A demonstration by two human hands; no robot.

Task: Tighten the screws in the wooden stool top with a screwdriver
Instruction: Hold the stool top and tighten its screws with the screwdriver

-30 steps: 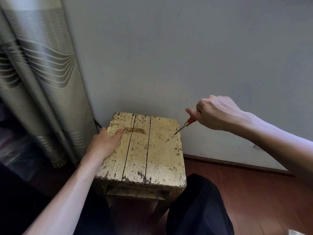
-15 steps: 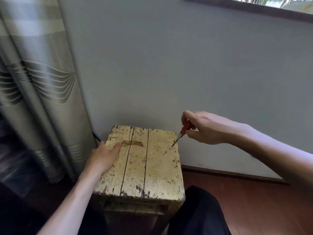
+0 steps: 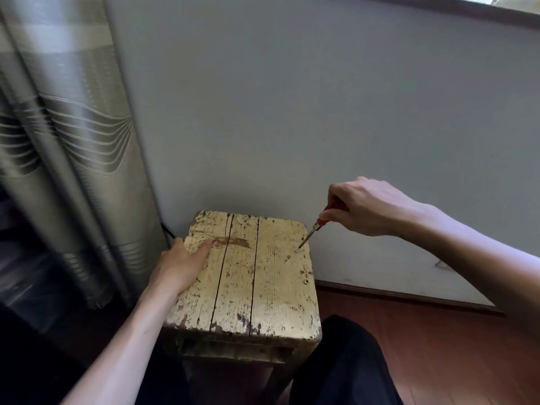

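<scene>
Tightening, at centre frame, with the red-handled screwdriver (image 3: pixel 315 228) gripped in the curled right hand (image 3: pixel 371 209), tip seemingly on a screw (image 3: pixel 296 251) near the right edge of the yellow-painted wooden stool top (image 3: pixel 263 285), steadied by the flat left hand (image 3: pixel 178 266); next, pressing down and turning clockwise.

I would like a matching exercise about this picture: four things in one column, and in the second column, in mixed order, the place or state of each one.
Column 1
1 left hand
2 right hand
3 screwdriver
4 curtain

Column 2
a hangs at the far left
b rests flat on the stool top
c has its tip on the right plank
d grips a red handle

Pairs: 1-b, 2-d, 3-c, 4-a
</scene>
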